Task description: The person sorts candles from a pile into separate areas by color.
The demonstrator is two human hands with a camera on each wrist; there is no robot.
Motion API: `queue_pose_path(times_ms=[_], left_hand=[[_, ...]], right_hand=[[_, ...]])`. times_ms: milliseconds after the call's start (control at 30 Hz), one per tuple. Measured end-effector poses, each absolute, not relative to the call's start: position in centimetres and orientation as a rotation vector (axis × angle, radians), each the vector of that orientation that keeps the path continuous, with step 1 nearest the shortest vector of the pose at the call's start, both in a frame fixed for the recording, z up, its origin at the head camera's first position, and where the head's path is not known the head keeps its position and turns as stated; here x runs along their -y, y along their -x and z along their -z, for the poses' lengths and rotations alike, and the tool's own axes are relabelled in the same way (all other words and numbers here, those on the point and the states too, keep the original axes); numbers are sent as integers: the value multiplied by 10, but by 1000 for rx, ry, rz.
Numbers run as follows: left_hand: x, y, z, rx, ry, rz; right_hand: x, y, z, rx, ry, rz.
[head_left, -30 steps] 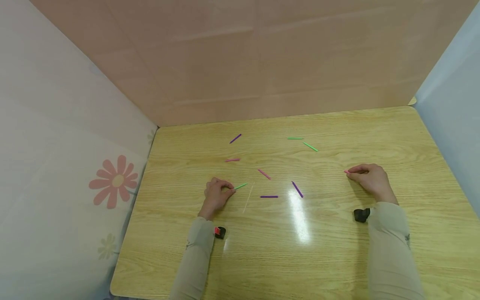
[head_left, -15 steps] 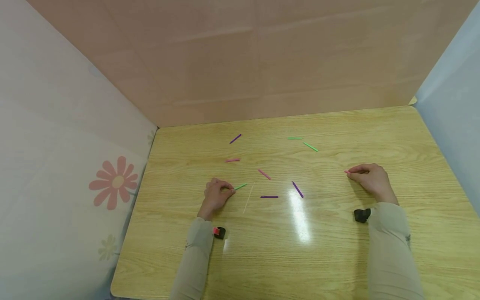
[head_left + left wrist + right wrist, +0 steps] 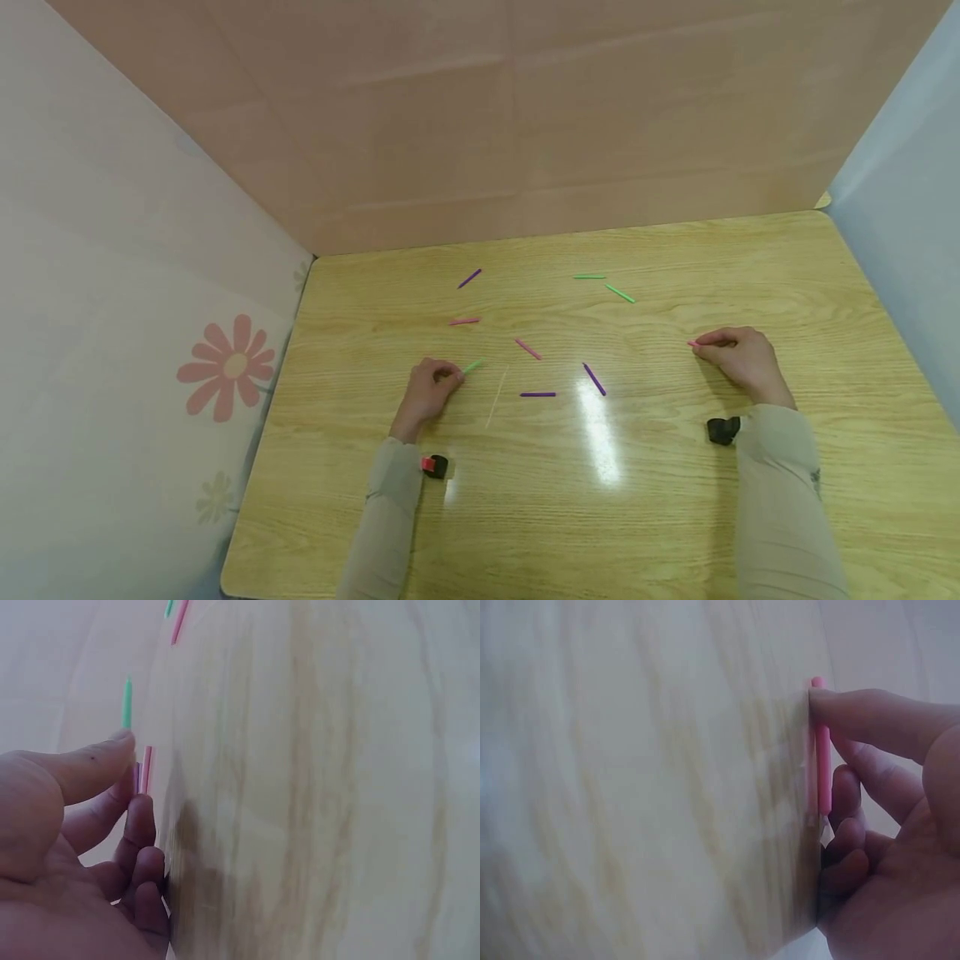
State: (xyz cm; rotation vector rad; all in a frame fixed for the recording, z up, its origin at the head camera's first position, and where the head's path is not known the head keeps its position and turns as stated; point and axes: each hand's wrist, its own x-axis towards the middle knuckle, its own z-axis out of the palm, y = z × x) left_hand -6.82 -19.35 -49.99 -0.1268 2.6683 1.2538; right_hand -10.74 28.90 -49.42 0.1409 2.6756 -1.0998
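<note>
My left hand (image 3: 426,395) pinches a thin green stick (image 3: 127,705) between thumb and fingertips, its pointed end sticking out past them. At the right, my right hand (image 3: 744,360) holds a pink stick (image 3: 824,769) by thumb and fingers, right at the tabletop, where its reflection shows. Between the hands lie more such sticks: a pink one (image 3: 528,349), a purple one (image 3: 538,394) and a tilted purple one (image 3: 594,379). Beyond the left hand are another pink stick (image 3: 464,321) and a purple stick (image 3: 469,278).
Two green sticks, one level (image 3: 590,277) and one slanted (image 3: 620,293), lie toward the back of the wooden table (image 3: 652,517). A tan partition (image 3: 517,125) rises behind, and a flowered sheet (image 3: 135,333) hangs at the left. Each wrist wears a black camera (image 3: 723,431).
My left hand has drawn slightly left with the green stick, which has shifted left and up in the head view. The right hand and the loose sticks stay where they were.
</note>
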Motion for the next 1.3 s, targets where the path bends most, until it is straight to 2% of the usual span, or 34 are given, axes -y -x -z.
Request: queue_pose_path(times_ms=[333, 1300], left_hand=[[192, 73, 498, -2620, 173, -1461], [159, 124, 469, -2678, -82, -1471]], right_hand=[[-290, 107, 493, -2681, -142, 1102], [-289, 107, 494, -2692, -122, 1110]])
